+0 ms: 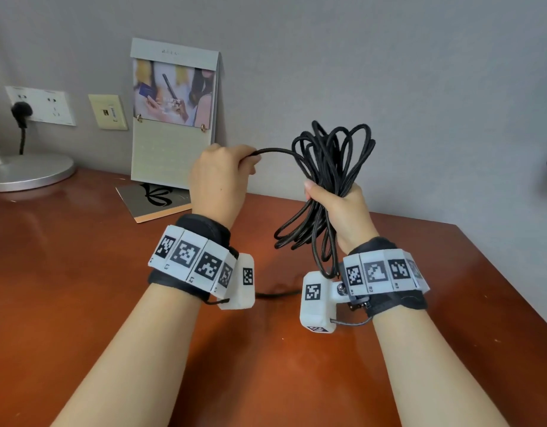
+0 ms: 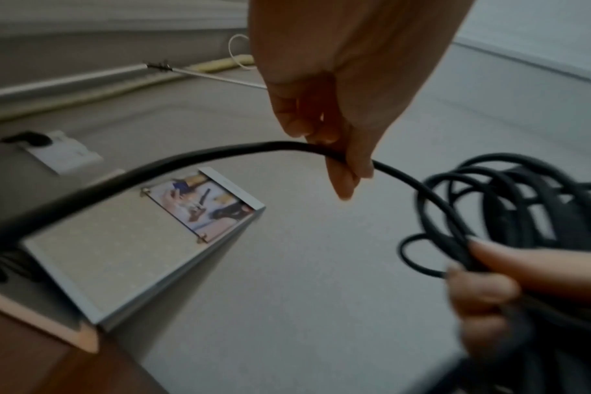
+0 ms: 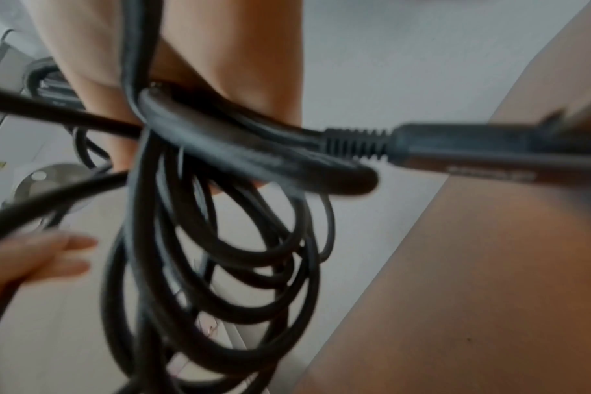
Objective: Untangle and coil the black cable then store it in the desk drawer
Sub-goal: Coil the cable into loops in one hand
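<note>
The black cable (image 1: 330, 167) is gathered into a bundle of several loops, held above the desk. My right hand (image 1: 337, 201) grips the bundle at its middle, loops sticking up above the fist and hanging below it. My left hand (image 1: 222, 174) pinches a single free strand (image 2: 253, 148) that arcs from it to the bundle. In the right wrist view the loops (image 3: 220, 240) hang close to the lens and a plug end (image 3: 456, 149) with a ribbed collar lies across them. No drawer shows in any view.
The reddish wooden desk (image 1: 81, 272) lies beneath both hands. A standing calendar (image 1: 173, 118) and a booklet (image 1: 155, 200) sit against the wall behind my left hand. A lamp base (image 1: 28, 174) and wall sockets (image 1: 41, 106) are at far left. The desk's right edge (image 1: 512, 288) runs diagonally.
</note>
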The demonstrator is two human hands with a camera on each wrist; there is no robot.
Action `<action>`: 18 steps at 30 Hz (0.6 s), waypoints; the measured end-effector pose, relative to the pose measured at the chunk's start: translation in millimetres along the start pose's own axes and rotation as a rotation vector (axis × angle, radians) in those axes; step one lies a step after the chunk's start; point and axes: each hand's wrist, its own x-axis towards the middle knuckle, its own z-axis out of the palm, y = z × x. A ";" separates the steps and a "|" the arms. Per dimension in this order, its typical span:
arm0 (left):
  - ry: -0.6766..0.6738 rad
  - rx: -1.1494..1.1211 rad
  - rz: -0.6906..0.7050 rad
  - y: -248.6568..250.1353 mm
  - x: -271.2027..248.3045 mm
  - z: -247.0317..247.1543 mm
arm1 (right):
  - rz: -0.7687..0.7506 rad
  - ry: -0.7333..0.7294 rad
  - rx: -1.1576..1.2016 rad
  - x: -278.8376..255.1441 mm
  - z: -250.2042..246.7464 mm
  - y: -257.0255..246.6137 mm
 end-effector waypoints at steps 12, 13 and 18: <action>-0.051 -0.370 -0.165 34.3 -6.2 16.0 | 0.024 -0.010 0.046 -1.9 7.8 1.5; -0.092 -0.411 -0.188 37.7 -7.0 15.7 | 0.021 -0.004 0.046 -1.8 7.5 1.1; -0.324 -0.647 -0.238 48.8 -9.8 14.4 | -0.003 -0.005 0.068 -1.1 5.3 -2.3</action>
